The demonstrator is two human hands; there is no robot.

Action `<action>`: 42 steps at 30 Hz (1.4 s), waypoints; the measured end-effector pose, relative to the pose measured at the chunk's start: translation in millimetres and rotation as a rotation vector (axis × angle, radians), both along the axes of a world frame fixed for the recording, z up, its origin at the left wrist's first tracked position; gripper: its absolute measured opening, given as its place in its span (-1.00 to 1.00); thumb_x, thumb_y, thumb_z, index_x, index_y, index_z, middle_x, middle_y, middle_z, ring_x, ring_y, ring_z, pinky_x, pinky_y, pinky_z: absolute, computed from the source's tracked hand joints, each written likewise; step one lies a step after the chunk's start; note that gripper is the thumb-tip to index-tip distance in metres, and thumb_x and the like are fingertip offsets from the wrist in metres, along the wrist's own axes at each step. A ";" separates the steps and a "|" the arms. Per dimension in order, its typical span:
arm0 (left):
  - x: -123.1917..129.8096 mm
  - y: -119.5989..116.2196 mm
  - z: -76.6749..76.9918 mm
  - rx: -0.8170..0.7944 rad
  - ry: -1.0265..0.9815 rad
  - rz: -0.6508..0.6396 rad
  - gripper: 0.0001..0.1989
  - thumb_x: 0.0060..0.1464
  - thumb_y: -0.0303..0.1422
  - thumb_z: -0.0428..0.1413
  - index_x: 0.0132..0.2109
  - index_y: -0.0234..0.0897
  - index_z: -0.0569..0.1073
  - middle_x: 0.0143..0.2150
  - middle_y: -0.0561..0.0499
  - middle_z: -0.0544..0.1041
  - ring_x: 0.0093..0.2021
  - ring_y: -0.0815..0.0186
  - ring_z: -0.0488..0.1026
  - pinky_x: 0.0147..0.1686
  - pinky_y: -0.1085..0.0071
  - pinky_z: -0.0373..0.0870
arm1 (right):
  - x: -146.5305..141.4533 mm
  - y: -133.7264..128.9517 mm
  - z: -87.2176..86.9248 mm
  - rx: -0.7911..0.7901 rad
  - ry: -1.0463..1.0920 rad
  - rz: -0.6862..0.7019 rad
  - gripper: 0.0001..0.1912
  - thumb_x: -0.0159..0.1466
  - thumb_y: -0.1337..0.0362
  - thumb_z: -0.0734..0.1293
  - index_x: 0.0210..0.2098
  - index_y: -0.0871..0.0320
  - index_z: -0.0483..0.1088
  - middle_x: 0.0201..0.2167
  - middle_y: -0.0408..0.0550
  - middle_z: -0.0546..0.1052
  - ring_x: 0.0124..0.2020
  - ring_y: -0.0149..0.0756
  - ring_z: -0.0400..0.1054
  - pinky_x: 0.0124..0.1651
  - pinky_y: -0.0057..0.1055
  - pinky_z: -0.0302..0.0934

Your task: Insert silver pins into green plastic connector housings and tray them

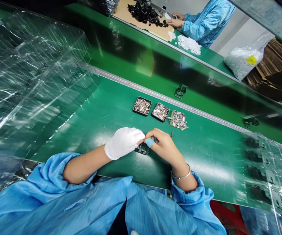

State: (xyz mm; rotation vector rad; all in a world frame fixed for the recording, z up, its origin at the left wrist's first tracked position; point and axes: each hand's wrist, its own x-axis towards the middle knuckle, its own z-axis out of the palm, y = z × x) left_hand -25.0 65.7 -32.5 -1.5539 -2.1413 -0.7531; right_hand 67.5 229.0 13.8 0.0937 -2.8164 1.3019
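Note:
My left hand point(125, 142), in a white glove with bare fingertips, meets my right hand point(164, 145) above the green bench. Both are closed in a pinch, fingertips touching; whatever they hold is too small or hidden to name. Blue tape wraps a finger of the right hand, and a bangle circles that wrist. Just below the fingertips lies a small dark plastic part point(142, 149), partly covered by the hands. Beyond them stand two square black trays of small metal pieces, a left tray point(134, 110) and a middle tray point(153, 115), beside a pile of longer metal strips point(179, 119).
Stacked clear plastic trays point(40, 75) fill the left side. At the right, a clear tray point(273, 173) holds several dark parts. Beyond a metal rail point(141, 86), a dark green part point(181, 91) lies on a green belt. Across it, a co-worker's hands point(177, 21) are near black parts point(144, 13).

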 end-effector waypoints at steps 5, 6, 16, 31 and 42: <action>1.1 -7.8 2.5 0.003 -0.382 -0.126 -0.74 0.21 -0.20 0.01 -0.13 -0.29 0.42 -0.19 -0.09 0.53 -0.16 0.23 0.49 -0.17 0.33 0.39 | 3.5 17.8 5.8 -0.049 -0.021 0.062 -0.89 0.19 0.45 0.25 -0.35 0.15 0.37 -0.40 -0.15 0.42 -0.39 -0.42 0.27 -0.32 -0.49 0.15; 1.3 -8.8 1.7 0.007 -0.486 -0.157 -0.61 0.13 -0.14 0.09 0.00 -0.31 0.36 -0.04 -0.15 0.49 -0.02 0.18 0.45 -0.04 0.28 0.39 | 3.9 22.7 4.6 -0.062 0.010 -0.001 -0.91 0.20 0.43 0.25 -0.36 0.14 0.37 -0.40 -0.14 0.42 -0.39 -0.41 0.28 -0.32 -0.49 0.15; 4.4 2.6 -9.2 -0.051 -0.672 -0.071 -0.63 -0.02 -0.41 0.05 -0.02 -0.32 0.28 -0.12 -0.11 0.43 -0.11 0.18 0.44 -0.10 0.25 0.43 | 5.8 21.3 -27.4 -0.024 0.221 -0.026 -0.91 0.24 0.41 0.24 -0.32 0.11 0.36 -0.15 0.00 0.43 -0.07 -0.24 0.33 0.01 -0.23 0.23; 7.7 2.0 -6.3 -0.027 -0.080 -0.013 -0.66 -0.10 -0.41 0.05 -0.11 -0.41 0.40 -0.17 -0.23 0.47 -0.18 0.04 0.44 -0.18 0.15 0.42 | 6.3 11.4 -31.8 0.344 0.308 0.049 -0.76 0.15 0.54 0.17 -0.24 0.14 0.30 -0.15 0.07 0.45 -0.09 -0.16 0.31 -0.05 -0.22 0.26; 3.8 -0.7 4.4 -0.255 -0.415 -0.032 -0.67 -0.09 -0.35 0.10 -0.12 -0.35 0.38 -0.15 -0.19 0.48 -0.12 0.03 0.44 -0.11 0.16 0.40 | 4.8 3.0 -32.7 0.180 0.015 -0.056 -0.69 0.09 0.54 0.15 -0.22 0.11 0.30 -0.19 -0.03 0.49 -0.17 -0.27 0.39 -0.15 -0.38 0.30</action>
